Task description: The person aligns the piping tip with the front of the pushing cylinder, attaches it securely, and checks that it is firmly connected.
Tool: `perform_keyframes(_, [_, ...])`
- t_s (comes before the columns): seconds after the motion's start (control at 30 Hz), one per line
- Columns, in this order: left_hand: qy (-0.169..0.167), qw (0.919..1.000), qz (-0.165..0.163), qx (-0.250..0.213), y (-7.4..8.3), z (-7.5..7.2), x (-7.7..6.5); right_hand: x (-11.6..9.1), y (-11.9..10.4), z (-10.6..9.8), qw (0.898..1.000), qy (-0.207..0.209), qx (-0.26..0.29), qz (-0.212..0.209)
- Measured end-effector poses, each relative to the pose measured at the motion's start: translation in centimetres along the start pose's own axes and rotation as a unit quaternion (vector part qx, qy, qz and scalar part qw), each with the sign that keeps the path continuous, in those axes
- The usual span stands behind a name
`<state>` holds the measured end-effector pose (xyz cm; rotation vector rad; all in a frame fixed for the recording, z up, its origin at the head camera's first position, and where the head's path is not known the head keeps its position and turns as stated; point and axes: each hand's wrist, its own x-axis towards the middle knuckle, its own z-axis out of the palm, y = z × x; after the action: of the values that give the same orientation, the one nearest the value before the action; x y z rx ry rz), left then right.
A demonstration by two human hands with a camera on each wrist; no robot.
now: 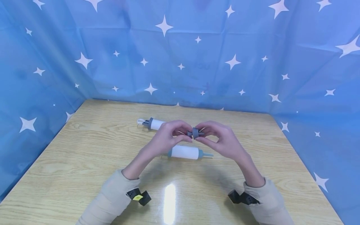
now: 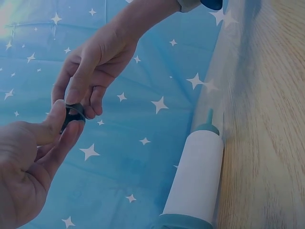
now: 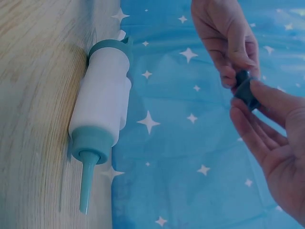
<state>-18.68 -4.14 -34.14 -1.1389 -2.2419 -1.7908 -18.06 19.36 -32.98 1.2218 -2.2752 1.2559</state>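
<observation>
A small dark grey nozzle cap (image 1: 195, 133), with a wide round collar and narrower ends, is held in the air above the table between both hands. My left hand (image 1: 170, 136) pinches its narrow left end between thumb and fingers. With thumb and fingertips, my right hand (image 1: 223, 140) grips the wide collar from the other side. Whether this is one piece or two joined together I cannot tell. Below the hands lies a white tube with teal ends (image 1: 185, 152), its thin teal nozzle (image 3: 86, 183) pointing right in the head view.
Behind the left hand, a second white tube (image 1: 156, 124) with a dark grey end lies on the wooden table (image 1: 84, 162), partly hidden by that hand. A blue star-patterned curtain (image 1: 197, 78) borders the table at the back and sides.
</observation>
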Motion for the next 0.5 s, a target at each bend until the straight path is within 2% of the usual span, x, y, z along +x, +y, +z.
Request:
perform_keyframes(0.3, [-0.003, 0.9999, 0.004, -0.014, 0.07, -0.13, -0.01, -0.10, 0.13, -0.15, 1.000, 0.012, 0.001, 0.002])
perform_keyframes(0.5, [0.026, 0.9995, 0.004, -0.014, 0.04, 0.16, -0.08, -0.03, -0.15, 0.03, 1.000, 0.008, 0.024, -0.009])
